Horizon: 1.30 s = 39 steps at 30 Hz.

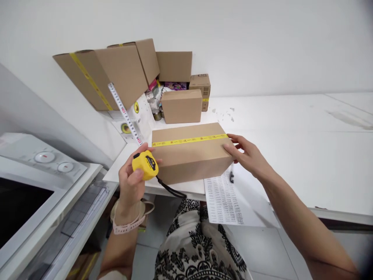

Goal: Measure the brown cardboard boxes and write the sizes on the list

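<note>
You are apparently measuring the cardboard carton (192, 157) on the tabletop (291, 155), your closed left hand (129, 179) clasping the yellow tape measure (142, 165), your half-open right hand (247, 153) gripping the carton's right end, the next move probably calling for aligning the extended blade (125, 114).

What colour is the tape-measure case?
The case is mostly yellow, best seen in the head view.

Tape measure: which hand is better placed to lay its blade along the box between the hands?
Probably the left hand: it holds the tape measure by the left end of the box, blade drawn out. The right hand touches the opposite end, seemingly better suited to steadying.
</note>
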### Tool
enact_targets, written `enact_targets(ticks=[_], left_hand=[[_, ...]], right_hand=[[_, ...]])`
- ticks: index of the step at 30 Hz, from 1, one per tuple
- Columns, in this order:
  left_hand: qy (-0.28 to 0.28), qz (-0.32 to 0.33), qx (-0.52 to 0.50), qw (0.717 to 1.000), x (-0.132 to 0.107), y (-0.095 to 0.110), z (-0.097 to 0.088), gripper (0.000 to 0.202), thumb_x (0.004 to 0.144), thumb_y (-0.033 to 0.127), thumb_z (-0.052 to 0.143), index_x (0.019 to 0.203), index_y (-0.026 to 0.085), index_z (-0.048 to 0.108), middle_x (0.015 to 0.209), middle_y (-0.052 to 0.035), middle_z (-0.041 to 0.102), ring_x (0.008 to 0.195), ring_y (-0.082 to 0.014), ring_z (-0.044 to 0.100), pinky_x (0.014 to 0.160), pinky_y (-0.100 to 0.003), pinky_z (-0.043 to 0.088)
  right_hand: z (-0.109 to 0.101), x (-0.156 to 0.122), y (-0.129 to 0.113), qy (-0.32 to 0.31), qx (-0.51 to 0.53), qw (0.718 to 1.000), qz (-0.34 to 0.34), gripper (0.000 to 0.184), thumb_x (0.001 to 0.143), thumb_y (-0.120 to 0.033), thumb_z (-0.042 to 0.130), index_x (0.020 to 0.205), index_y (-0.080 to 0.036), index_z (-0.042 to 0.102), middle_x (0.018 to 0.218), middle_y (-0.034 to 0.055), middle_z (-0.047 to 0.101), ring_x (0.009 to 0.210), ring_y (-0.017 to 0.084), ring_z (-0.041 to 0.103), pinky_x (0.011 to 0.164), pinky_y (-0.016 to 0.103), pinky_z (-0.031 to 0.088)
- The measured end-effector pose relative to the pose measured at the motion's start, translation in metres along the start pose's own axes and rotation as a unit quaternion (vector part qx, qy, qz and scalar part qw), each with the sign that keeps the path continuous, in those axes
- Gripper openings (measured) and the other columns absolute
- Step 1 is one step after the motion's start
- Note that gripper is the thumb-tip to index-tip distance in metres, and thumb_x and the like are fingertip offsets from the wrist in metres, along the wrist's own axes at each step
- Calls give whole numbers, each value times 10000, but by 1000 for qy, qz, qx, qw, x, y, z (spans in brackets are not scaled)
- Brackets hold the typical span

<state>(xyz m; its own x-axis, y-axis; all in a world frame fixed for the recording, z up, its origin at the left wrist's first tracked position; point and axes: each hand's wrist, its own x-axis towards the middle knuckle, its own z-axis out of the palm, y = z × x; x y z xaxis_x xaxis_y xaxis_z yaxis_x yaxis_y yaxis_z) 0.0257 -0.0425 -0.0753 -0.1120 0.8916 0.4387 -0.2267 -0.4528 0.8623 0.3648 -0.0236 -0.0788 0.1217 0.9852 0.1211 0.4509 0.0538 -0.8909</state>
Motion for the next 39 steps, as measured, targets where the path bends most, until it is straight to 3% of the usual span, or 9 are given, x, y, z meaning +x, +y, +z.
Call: enact_targets(ticks=[6,11,15,19,24,26,29,32,39], left_hand=[[39,43,56,997,-44,23,32,541,769,340,760,1290,206,701,1237,-113,684,933,-287,743,692,-324,651],[-135,-133,-29,981,-79,31,48,589,763,403,789,1325,261,683,1285,-125,656,974,-319,736,783,-384,652],[-155,-243,-86,954,-82,17,51,573,768,430,799,1306,266,691,1274,-130,657,969,-314,741,697,-329,638],[-145,-282,-122,940,-87,13,61,601,726,457,835,1272,238,711,1264,-136,660,968,-319,743,714,-337,629],[-105,-307,-149,934,-82,19,78,587,709,463,845,1225,209,730,1195,-123,704,962,-310,747,790,-368,620],[-95,-313,-145,934,-80,20,81,589,705,458,847,1222,202,729,1187,-121,707,959,-307,746,789,-367,616],[-93,-324,-143,931,-82,17,82,601,709,468,843,1231,196,721,1198,-123,698,964,-313,745,798,-378,615],[-109,-324,-162,925,-94,11,80,616,708,483,854,1243,211,715,1213,-122,683,977,-319,747,826,-387,618],[-137,-325,-179,919,-122,7,84,706,691,453,891,1328,249,662,1320,-142,609,1056,-339,715,865,-408,631]], right_hand=[[15,15,-7,6,-56,998,-13,616,895,-615,560,1397,-259,574,1331,125,619,852,232,620,649,366,560],[21,13,-9,8,-74,996,-45,607,917,-629,522,1405,-269,556,1339,128,622,850,242,638,761,429,570],[16,25,-21,47,-84,987,-125,553,962,-618,455,1384,-283,577,1443,119,574,1165,311,599,963,496,517],[22,53,-51,-38,-88,971,-217,541,982,-616,425,1381,-292,595,1476,92,561,1381,312,471,1150,529,368],[64,108,-80,-156,-87,949,-260,551,962,-587,498,1401,-268,588,1554,76,493,1472,300,383,1220,496,265],[82,126,-83,-181,-97,946,-252,490,942,-545,556,1302,-230,661,1480,98,571,1424,311,448,1195,475,304],[97,138,-82,-231,-119,943,-210,352,902,-509,629,1007,-197,753,1141,102,753,1166,322,636,1037,426,450],[97,136,-78,-244,-122,945,-180,322,842,-512,701,774,-199,733,805,52,753,911,281,680,862,352,495],[93,136,-73,-264,-56,956,-116,217,748,-423,795,781,-208,797,797,23,762,757,206,655,710,298,507]])
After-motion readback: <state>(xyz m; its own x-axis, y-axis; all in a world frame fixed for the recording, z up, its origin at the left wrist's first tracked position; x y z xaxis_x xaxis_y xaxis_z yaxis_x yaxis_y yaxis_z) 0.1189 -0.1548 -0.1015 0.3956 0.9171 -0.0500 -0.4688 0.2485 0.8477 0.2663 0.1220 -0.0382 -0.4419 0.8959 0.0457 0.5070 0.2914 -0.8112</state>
